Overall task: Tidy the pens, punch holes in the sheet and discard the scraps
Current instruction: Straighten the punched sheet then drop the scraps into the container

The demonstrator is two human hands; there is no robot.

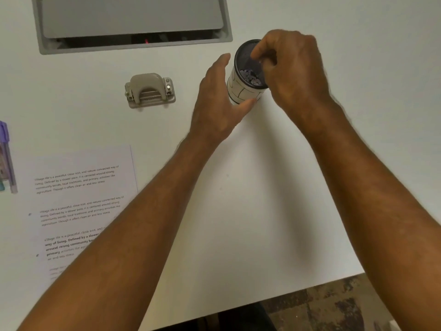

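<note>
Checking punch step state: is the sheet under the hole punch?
No, the hole punch sits on bare table, apart from the printed sheet nearer the person.

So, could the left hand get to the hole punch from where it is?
Probably yes. The left hand holds the side of the cup, and only bare table lies between it and the hole punch.

The white table (238,211) carries a hole punch (149,90), printed sheet (83,199), cup (245,87) and, apparently, pens (7,158).
</note>
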